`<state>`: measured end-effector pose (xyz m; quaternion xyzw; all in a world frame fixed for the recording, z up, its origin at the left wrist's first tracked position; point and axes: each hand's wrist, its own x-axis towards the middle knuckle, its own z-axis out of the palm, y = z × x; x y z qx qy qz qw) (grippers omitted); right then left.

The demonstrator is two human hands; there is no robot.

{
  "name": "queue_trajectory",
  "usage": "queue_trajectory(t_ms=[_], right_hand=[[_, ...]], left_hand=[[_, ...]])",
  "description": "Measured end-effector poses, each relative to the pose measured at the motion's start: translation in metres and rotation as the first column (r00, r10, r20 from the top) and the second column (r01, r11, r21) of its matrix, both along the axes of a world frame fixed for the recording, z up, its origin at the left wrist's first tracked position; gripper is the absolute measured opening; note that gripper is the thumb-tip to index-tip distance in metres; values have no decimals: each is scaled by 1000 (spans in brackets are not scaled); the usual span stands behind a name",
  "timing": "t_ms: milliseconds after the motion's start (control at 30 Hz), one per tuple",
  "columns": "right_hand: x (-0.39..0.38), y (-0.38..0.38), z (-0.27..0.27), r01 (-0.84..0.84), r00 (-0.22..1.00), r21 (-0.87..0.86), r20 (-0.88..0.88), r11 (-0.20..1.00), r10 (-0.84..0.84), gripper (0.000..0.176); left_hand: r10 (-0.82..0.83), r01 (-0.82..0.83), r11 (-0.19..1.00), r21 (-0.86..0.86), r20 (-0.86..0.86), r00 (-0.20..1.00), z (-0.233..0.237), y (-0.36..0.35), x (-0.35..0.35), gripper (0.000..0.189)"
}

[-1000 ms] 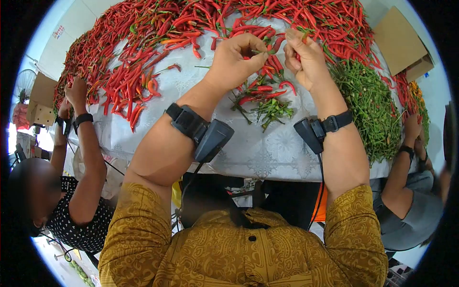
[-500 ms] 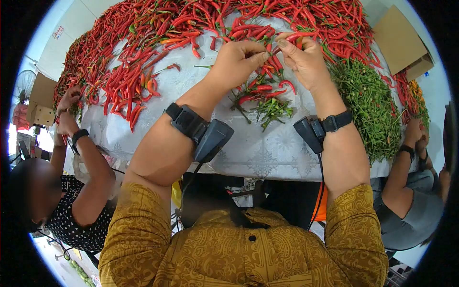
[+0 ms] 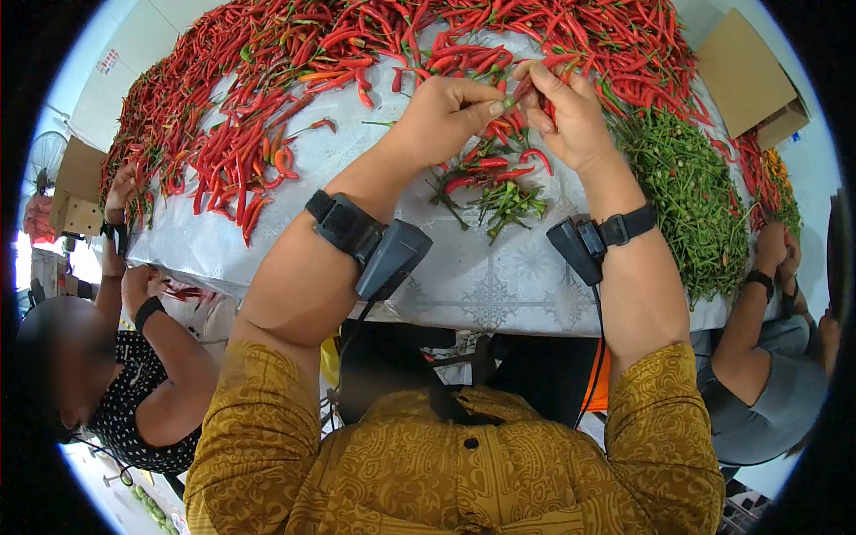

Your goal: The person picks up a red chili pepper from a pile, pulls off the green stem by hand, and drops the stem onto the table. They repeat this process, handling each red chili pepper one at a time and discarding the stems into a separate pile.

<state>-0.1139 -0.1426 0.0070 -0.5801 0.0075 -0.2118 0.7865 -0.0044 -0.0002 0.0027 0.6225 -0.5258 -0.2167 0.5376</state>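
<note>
My left hand (image 3: 443, 116) is closed in a pinch at the green stem end of a red chili pepper (image 3: 522, 89). My right hand (image 3: 575, 116) has its fingers closed round the red body of that pepper; more red shows between those fingers, partly hidden. Below the hands, loose red chilies (image 3: 486, 164) lie on the pale patterned tablecloth (image 3: 499, 276). Next to them sits a small heap of green stems (image 3: 510, 207).
A wide pile of red chilies (image 3: 357, 36) spans the table's far side. More chilies (image 3: 236, 160) lie at left. A large heap of green stems (image 3: 687, 196) is at right, near a cardboard box (image 3: 744, 71). Co-workers' hands (image 3: 774, 250) work at both sides.
My right hand has turned slightly, and the pepper between my hands now shows more plainly with its stem at my left fingertips. The left co-worker's near hand has drawn back toward the table edge.
</note>
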Motion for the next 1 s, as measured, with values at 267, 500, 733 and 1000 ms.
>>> queue_trajectory(t_ms=[267,500,733,1000], right_hand=[[1,-11,-2,-84,996,314,35,946,77,23],[-1,-11,0,-7,1000,246,-20,969,12,23],[0,-5,2,16,999,75,-40,997,-13,23],[1,8,2,112,993,-188,-24,976,-119,24]], left_hand=[[-143,134,988,-73,-141,980,2,3,-2,17],[-333,339,941,20,-146,932,2,5,-4,21],[-12,14,999,40,-59,998,6,1,-11,24],[11,-16,999,-42,-132,991,-1,-3,-5,16]])
